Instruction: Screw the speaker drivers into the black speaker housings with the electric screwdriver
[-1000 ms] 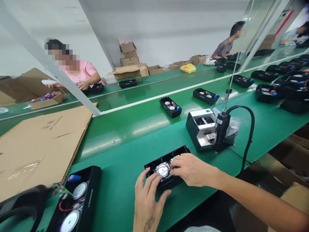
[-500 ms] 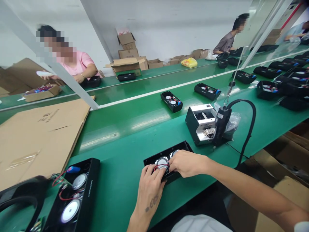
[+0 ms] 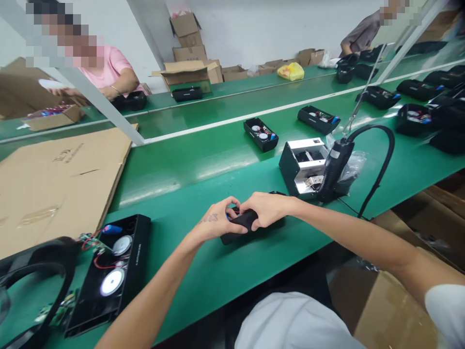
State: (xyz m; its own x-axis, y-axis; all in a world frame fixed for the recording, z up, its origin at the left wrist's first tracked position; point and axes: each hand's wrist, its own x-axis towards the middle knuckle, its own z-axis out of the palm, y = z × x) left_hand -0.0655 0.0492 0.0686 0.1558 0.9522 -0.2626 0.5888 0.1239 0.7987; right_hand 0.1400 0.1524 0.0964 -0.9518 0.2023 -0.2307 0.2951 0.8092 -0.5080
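Note:
Both hands are closed round the near wall of a black speaker housing [image 3: 248,219], low on the green bench. My left hand [image 3: 220,219] grips its left part, thumb along the near side and fingers curled over the top edge. Close beside it, my right hand [image 3: 267,208] pinches the same wall. A bit of red wire and something blue show between the fingers; the rest of the inside is hidden. To the left lies another open speaker housing [image 3: 139,252] with two round speakers, red wires and a blue capped part.
A black ring-shaped frame [image 3: 65,271] lies at far left, near a cardboard sheet [image 3: 54,179]. A screw feeder [image 3: 303,167] and a hanging electric screwdriver [image 3: 332,169] stand right. Co-workers sit across the bench. More housings [image 3: 261,135] lie beyond.
The view has tipped downward. My hands have gone from fingers inside the housing at its speakers and wires to gripping its near wall, which now hides the speakers.

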